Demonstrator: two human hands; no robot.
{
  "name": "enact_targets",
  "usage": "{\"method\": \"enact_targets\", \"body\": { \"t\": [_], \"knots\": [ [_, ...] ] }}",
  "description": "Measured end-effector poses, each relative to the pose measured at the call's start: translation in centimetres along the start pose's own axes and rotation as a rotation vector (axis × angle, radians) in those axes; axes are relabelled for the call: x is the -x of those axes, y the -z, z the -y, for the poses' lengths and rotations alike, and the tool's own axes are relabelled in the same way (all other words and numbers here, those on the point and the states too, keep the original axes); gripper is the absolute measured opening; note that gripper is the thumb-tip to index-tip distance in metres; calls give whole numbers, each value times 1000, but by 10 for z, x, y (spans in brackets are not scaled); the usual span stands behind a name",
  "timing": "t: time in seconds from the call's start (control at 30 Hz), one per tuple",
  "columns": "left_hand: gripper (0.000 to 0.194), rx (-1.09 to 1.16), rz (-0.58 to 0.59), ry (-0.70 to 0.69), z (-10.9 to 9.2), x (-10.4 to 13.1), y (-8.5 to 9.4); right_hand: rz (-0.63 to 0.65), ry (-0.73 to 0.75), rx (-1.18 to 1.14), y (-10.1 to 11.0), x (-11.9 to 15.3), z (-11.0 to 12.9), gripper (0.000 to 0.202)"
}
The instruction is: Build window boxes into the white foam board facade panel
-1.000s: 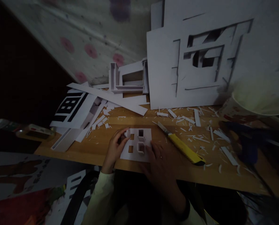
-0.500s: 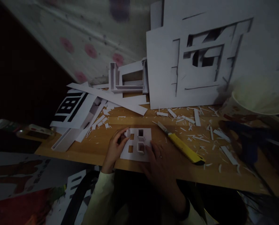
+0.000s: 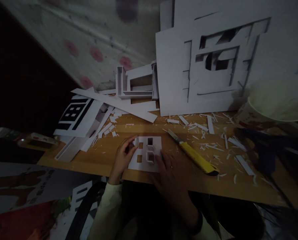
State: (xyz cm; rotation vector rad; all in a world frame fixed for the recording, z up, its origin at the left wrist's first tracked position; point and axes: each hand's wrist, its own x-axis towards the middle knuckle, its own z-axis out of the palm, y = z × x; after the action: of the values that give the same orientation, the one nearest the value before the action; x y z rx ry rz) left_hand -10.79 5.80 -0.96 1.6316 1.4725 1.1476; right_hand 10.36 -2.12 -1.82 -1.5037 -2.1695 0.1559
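Observation:
A white foam board panel with square cut-outs lies flat near the table's front edge. Small box-like frames stand around two of its openings on the right; the two left openings show wood through them. My left hand is at the panel's left side, thumb and forefinger pinching a small white board piece at the upper left opening. My right hand rests over the panel's right edge, fingers spread and touching it. To the right of that hand lies a yellow utility knife, its blade toward the panel.
White offcuts litter the wooden table. Behind stand a large cut board and a small board frame. A bottle is at the left, a paper tub and a dark blue tool at the right.

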Motion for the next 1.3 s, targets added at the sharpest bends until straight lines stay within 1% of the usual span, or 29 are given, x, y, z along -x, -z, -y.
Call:
{"method": "enact_targets", "body": {
  "t": [0.07,0.17,0.2,0.23,0.33,0.4,0.57,0.77,0.83,0.9,0.97,1.03,1.13,1.23,1.3],
  "knots": [
    [43,10,-2,-6,3,1,-1,0,0,9,1,0,0,59],
    [68,71,-35,-41,7,2,-2,-1,-2,13,1,0,0,59],
    [74,92,-47,-49,8,2,-2,-2,-5,11,0,1,0,59],
    [74,102,-59,-54,8,3,-2,-4,-8,9,-1,1,-1,59],
    [56,72,-69,-61,7,4,1,-9,-4,7,-2,2,-1,59],
    [48,51,-65,-54,6,5,2,-6,3,3,-2,1,-1,59],
    [45,31,-61,-6,5,5,2,-5,-9,-19,-2,1,-1,58],
    [40,-60,-67,-65,0,1,1,-16,-13,-48,-3,2,-1,58],
    [37,-151,-114,-58,-1,0,1,-18,-3,-50,-4,3,-2,58],
    [35,-250,-206,-13,-1,-2,0,-22,-17,-62,-5,4,-2,58],
    [30,-298,-279,40,0,-4,-2,-34,-52,-79,-8,5,-1,57],
    [26,-269,-290,71,1,-6,-5,-41,-70,-91,-10,5,-1,56],
    [23,-155,-266,116,-2,-8,-8,-27,-52,-111,-12,5,-3,57],
    [25,14,-228,188,-9,-8,-9,-33,-68,-163,-14,5,-6,55],
    [29,146,-201,243,-16,-6,-8,-57,-87,-221,-16,6,-8,54]
  ]
}}
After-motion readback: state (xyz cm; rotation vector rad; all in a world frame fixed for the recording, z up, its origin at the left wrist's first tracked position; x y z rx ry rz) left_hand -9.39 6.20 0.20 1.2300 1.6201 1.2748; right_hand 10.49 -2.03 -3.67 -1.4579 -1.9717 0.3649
